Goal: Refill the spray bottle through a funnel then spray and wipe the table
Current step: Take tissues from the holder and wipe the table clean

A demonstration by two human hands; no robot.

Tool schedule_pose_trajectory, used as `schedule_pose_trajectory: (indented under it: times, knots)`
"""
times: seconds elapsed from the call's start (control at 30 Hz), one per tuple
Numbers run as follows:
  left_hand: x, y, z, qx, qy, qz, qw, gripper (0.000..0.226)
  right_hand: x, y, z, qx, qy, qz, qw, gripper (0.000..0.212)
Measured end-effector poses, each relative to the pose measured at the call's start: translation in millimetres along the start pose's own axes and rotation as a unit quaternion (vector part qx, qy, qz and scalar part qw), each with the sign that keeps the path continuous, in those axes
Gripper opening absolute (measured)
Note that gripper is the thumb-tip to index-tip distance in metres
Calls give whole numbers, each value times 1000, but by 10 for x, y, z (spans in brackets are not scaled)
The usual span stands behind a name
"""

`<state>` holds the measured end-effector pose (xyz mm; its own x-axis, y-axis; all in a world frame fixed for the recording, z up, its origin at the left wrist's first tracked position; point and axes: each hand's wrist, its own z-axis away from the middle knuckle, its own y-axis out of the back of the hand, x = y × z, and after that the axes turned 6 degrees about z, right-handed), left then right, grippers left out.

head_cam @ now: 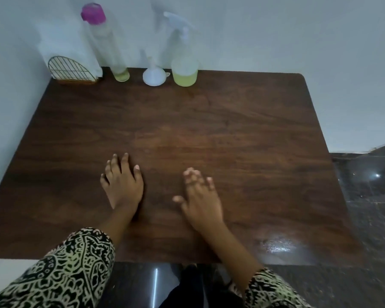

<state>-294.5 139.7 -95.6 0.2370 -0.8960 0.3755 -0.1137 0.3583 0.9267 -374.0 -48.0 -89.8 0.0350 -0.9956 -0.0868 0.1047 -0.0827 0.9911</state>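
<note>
Left hand (122, 185) is laid flat on table (242, 121) nr near edge w/ fingers (125, 162) spread, right hand (201, 197) is seen beside it, blurred, fingers straight & close, nothing held; spray bottle (185, 65), funnel (154, 76) & pink-capped bottle (108, 47) are lined up at far edge.

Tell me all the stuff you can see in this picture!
table: one, dark brown wood, middle of view
wire holder: one, gold, far left corner, holds white paper
tall bottle: one, clear with pink cap, a little yellow liquid, right of the holder
funnel: one, white, wide end down, between the bottles
spray bottle: one, clear with white trigger, yellow-green liquid low, right of the funnel
wall: white, behind the table
floor: dark shiny tiles, right side
sleeves: two, black-and-cream pattern, bottom edge
left hand: flat on the table, empty
right hand: blurred, fingers loose, empty
</note>
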Motion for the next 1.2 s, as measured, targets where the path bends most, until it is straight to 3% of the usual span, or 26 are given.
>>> schedule_pose_trajectory:
  times: [0.13, 0.2, 0.27, 0.37, 0.43, 0.53, 0.6, 0.67, 0.73, 0.8, 0.87, 0.93, 0.97, 1.03, 1.1, 1.2]
  knots:
    - [-10, -11, 1, 2, -2, 0, 1000, 50, 811, 95, -122, -3, -254, 2, 967, 81]
    - [-16, -9, -5, 3, -3, -1, 1000, 50, 644, 159, -297, -9, -285, -37, 958, 81]
    - [-13, -7, -6, 2, -1, 0, 1000, 50, 136, 143, -467, 15, -182, -64, 981, 78]
    - [-15, -6, -2, 3, 0, 6, 1000, 50, -610, 99, -462, -39, 75, -51, 995, 69]
    - [-12, -3, -3, 3, 1, 7, 1000, 50, -432, 97, -537, -29, 101, -33, 994, 64]
    - [-17, -5, -7, 3, 2, 7, 1000, 49, 342, 58, -591, 46, -112, 19, 992, 68]
    - [-13, -8, -11, 1, 3, 6, 1000, 49, 794, 133, -605, 17, -255, 7, 967, 69]
    - [-8, -12, -12, -1, 6, 7, 1000, 49, 737, 194, -711, -9, -313, -21, 949, 71]
    - [-6, -10, -8, -4, 8, 10, 1000, 49, 285, 196, -864, 7, -260, -46, 964, 72]
    - [-14, 6, -16, -5, 16, 24, 1000, 47, -334, 142, -930, 8, -83, -62, 995, 69]
    - [-24, 27, -30, -4, 31, 44, 999, 46, -803, 116, -835, -45, 108, -55, 992, 60]
    - [-26, 39, -28, 2, 41, 57, 998, 45, -731, 140, -845, -38, 155, -43, 986, 57]
    - [-21, 42, -25, 6, 40, 60, 997, 45, -546, 125, -866, -11, 111, -34, 993, 58]
    - [-17, 38, -17, 8, 37, 60, 997, 44, -21, 64, -874, 27, -56, -9, 998, 62]
    - [-21, 34, -22, 9, 36, 62, 997, 44, 541, 97, -835, 38, -218, 7, 975, 65]
    - [-24, 32, -26, 13, 40, 72, 997, 46, 628, 168, -931, 6, -326, -45, 944, 66]
